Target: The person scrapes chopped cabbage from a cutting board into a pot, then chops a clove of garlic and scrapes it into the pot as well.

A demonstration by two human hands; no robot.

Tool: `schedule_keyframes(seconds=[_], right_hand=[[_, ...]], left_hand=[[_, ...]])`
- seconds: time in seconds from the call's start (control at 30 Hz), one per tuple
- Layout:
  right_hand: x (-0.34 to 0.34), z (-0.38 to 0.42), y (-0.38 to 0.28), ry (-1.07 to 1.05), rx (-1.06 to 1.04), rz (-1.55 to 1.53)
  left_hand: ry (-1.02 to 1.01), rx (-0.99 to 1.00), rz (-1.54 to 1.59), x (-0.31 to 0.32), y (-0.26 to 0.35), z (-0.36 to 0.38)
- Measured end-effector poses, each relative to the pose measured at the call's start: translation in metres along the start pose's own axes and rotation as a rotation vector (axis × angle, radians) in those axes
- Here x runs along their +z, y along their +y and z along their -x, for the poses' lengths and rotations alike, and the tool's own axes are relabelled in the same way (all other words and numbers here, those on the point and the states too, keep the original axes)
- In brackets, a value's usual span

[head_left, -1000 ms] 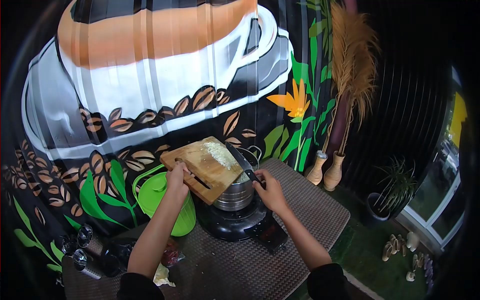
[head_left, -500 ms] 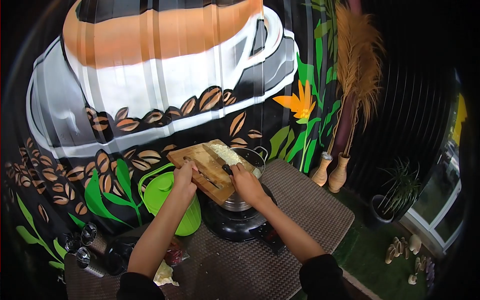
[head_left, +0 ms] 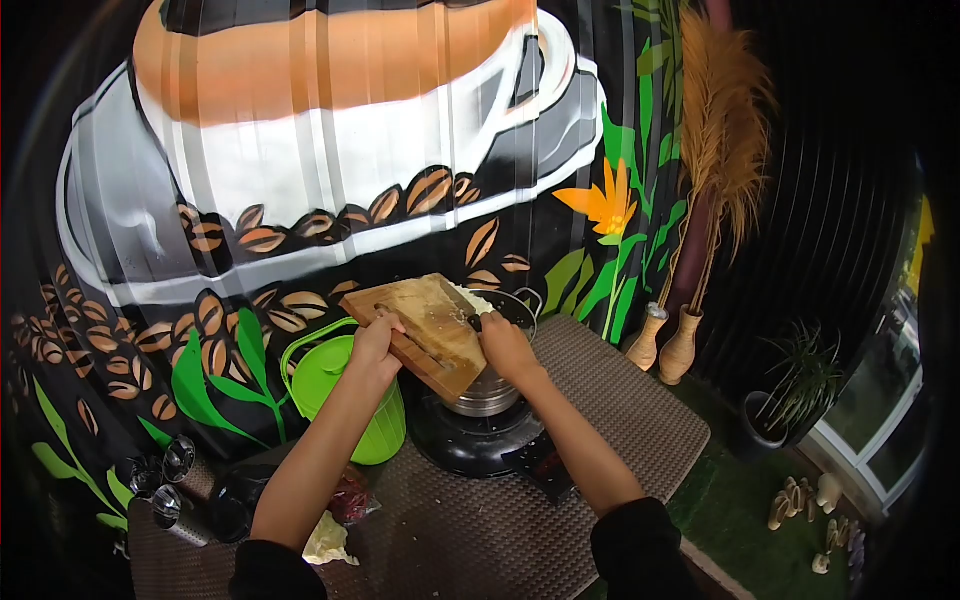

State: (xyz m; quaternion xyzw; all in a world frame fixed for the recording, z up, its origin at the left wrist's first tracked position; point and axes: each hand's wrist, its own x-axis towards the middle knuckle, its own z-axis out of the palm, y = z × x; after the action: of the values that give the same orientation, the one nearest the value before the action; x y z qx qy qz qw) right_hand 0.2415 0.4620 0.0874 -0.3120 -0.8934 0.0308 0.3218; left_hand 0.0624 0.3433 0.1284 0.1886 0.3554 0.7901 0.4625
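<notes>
Above the woven table (head_left: 610, 425), a board (head_left: 425, 325) partly hides the pot (head_left: 486, 403).

The board (head_left: 425, 322) and the right hand (head_left: 508, 346) cover much of the pot (head_left: 485, 405), so what lies inside can hardly be told; that hand also hides most of the knife (head_left: 474, 322), whose blade cannot be made out, and some of the left hand's (head_left: 377, 343) fingers are out of sight. The left forearm blocks part of the green bucket (head_left: 378, 436) and a red packet (head_left: 350, 500) too small to identify. The lower edge crops both sleeves (head_left: 640, 548) and the table (head_left: 620, 400), the upper edge the painted cup (head_left: 330, 80).
</notes>
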Motion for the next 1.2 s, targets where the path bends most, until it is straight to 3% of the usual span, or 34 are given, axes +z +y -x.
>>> schedule_keyframes(seconds=[0.43, 0.63, 0.7, 0.93, 1.2], right_hand=[[-0.002, -0.008, 0.046, -0.108, 0.056, 0.134], [-0.049, 0.012, 0.036, 0.038, -0.023, -0.046], [-0.061, 0.028, 0.027, 0.061, -0.151, -0.21], [-0.057, 0.041, 0.041, 0.024, -0.102, -0.21], [-0.047, 0.009, 0.079, -0.075, -0.077, -0.143]], left_hand=[[0.002, 0.0, 0.021, 0.016, 0.004, 0.015], [-0.016, -0.021, 0.035, 0.016, 0.005, 0.017], [0.013, -0.021, 0.052, 0.016, 0.002, 0.018], [0.147, -0.114, 0.142, 0.04, 0.02, 0.042], [0.017, -0.087, 0.208, 0.037, 0.032, 0.03]])
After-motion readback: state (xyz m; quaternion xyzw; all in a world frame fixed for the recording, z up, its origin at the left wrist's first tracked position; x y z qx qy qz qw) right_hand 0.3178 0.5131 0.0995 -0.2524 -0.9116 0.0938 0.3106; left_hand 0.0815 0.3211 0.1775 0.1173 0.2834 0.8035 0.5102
